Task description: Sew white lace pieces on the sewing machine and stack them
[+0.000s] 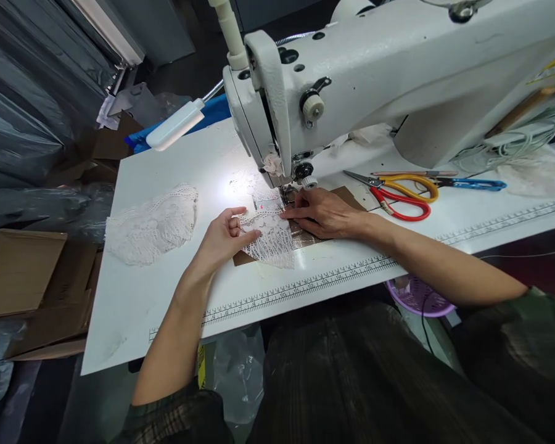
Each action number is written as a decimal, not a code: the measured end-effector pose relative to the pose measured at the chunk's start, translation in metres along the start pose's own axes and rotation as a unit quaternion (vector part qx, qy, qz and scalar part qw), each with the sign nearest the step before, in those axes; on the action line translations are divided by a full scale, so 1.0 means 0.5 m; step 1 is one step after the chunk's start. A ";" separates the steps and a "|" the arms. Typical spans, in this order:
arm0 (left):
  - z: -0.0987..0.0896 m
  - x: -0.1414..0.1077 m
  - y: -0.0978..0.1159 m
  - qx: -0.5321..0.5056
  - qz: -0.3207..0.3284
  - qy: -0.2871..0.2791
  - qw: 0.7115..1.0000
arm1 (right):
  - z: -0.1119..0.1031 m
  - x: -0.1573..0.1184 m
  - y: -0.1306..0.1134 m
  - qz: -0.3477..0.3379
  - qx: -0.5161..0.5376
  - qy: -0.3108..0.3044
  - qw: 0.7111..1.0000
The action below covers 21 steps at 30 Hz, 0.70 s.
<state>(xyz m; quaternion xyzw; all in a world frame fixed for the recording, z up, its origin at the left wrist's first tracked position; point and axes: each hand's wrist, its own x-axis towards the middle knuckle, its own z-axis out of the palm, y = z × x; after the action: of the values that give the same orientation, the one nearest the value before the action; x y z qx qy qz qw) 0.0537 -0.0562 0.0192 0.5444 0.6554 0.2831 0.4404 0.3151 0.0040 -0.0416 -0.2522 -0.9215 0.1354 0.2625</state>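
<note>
A ruler (300, 285) runs along the near edge of the table (134, 314), printed with graduations and a row of small numbers, most too fine to read for certain. A yellow label (552, 68) sits on the arm of the machine (374, 68) at upper right, its marks illegible; a yellow strip (201, 367) with dark marks shows below the table, also unreadable.

The lace (271, 237) lies at the needle, its lower part over a brown sheet (244, 259). The left hand (219, 240) is at its left side, thumb on the lace and fingers curled; whether it pinches the cloth I cannot tell. The right hand (326, 213) lies low beside the needle, a fingertip on the lace's right edge; I cannot tell whether it grips anything. This hand partly covers the sheet and the parts by the needle.

More lace (152, 228) lies in a heap on the left, well apart. Right of the right hand are open scissors (378, 182) with orange and red handles, a blue-handled tool (478, 184) and a thin stick (414, 173). Coiled cord (513, 135) crowds the far right. A lamp (176, 124) juts out left of the machine, whose head blocks the view behind it. Cardboard (23, 271) stands on the floor side at left; a purple basket (425, 313) shows under the table's edge.
</note>
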 end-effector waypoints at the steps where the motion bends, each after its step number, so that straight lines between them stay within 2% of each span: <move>1: 0.001 -0.002 0.000 0.009 0.003 0.000 1.000 | 0.001 0.000 -0.003 0.006 -0.007 -0.005 1.000; 7: 0.004 -0.010 0.003 0.029 0.009 -0.001 1.000 | -0.002 -0.001 -0.019 0.032 -0.028 -0.016 0.999; 14: 0.001 -0.005 -0.003 0.025 0.019 -0.012 0.999 | -0.023 -0.005 0.001 -0.021 0.064 -0.017 0.998; 21: -0.002 -0.003 -0.007 0.052 0.029 -0.004 0.998 | -0.016 -0.008 -0.003 -0.025 0.037 -0.012 0.999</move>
<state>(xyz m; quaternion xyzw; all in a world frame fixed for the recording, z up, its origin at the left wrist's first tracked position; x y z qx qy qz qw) 0.0512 -0.0585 0.0168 0.5868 0.6513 0.2592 0.4053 0.3222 0.0016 -0.0361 -0.2177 -0.9247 0.1661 0.2644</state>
